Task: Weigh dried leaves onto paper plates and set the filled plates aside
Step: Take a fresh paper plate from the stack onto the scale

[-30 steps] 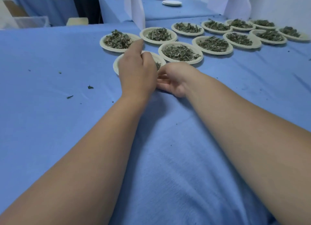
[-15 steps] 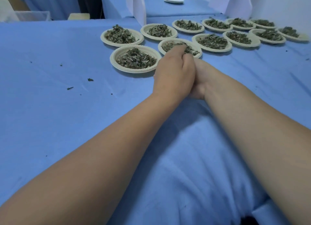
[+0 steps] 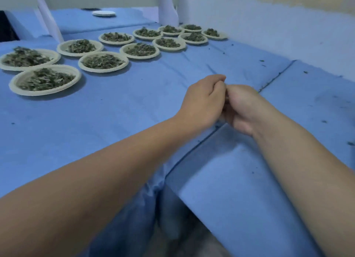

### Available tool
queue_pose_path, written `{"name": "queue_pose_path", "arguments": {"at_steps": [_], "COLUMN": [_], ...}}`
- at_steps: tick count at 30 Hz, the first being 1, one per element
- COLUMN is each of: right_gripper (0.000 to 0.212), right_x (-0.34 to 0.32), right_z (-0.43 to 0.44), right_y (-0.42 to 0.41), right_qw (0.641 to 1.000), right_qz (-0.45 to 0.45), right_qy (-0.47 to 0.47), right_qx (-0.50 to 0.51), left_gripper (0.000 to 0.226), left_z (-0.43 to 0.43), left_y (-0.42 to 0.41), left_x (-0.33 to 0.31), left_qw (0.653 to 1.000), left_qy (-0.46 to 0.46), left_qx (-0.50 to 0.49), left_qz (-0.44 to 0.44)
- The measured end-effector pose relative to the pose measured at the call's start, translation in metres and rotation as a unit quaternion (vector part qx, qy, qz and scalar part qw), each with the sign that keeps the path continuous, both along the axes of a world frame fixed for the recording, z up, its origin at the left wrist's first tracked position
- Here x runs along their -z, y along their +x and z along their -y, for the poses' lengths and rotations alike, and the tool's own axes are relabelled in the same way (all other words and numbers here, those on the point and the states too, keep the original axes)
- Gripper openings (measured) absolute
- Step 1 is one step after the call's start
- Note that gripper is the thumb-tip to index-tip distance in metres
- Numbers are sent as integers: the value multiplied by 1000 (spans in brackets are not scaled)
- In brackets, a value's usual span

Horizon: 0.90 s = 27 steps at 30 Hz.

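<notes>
Paper plates (image 3: 44,92), round and rimmed, crinkly dried leaves (image 3: 45,79), creased blue cloth (image 3: 115,107)

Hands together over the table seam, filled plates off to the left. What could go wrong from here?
1. The left hand and right hand meet above the gap between the two blue-covered tables; any leaf bits they shed could drop in.
2. The filled plates sit packed close; setting another beside them could nudge a rim and spill leaves.
3. Loose leaf crumbs lie right of the hands and could get swept onto a plate, skewing its weight.
</notes>
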State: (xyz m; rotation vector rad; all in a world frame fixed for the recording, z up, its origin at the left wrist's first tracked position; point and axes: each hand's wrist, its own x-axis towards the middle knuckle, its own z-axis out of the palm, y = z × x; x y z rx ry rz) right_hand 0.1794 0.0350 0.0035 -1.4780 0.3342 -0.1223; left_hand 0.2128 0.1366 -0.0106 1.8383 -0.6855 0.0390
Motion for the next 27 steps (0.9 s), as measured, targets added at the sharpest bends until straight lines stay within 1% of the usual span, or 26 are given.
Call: {"name": "queue_pose_path", "arguments": {"at_steps": [4,7,9,12,16,18,19,21,22,23,25,27], "right_gripper": [32,32,28,22,19,16,15,19,22,24,25,25], "right_x": [-8,-12,-13,-11,-2,6,11,19,21,21,21,21], "right_z": [70,120,151,191,226,240,247,257,258,259,260,259], "right_y": [-79,-146,-188,-250,-316,-340,-352,-373,-381,-387,-394,-394], "right_qw": [996,987,971,930,895,872,851,788,756,732,709,699], "right_qz": [35,58,75,76,47,17,-10,-68,-88,-102,-105,-113], "right_qy": [-12,-27,-23,-30,-79,-130,-190,-347,-405,-440,-468,-494], "right_qx": [80,148,228,358,436,472,489,504,506,510,517,505], "left_gripper": [36,39,39,39,38,39,39,37,37,36,37,40], "left_z": [77,134,169,212,254,273,282,297,304,311,327,341], "left_y": [-56,-102,-130,-166,-198,-205,-207,-208,-207,-206,-203,-198], "left_x": [-8,-12,-11,-8,-7,-7,-9,-17,-22,-28,-40,-50], "left_qw": [998,989,979,959,933,920,914,898,891,885,878,866], "left_qy": [-23,4,22,41,30,30,33,50,62,76,105,147], "left_qx": [66,141,188,243,278,275,264,235,223,212,191,174], "left_qz": [9,38,72,139,228,277,307,368,390,407,427,445]}}
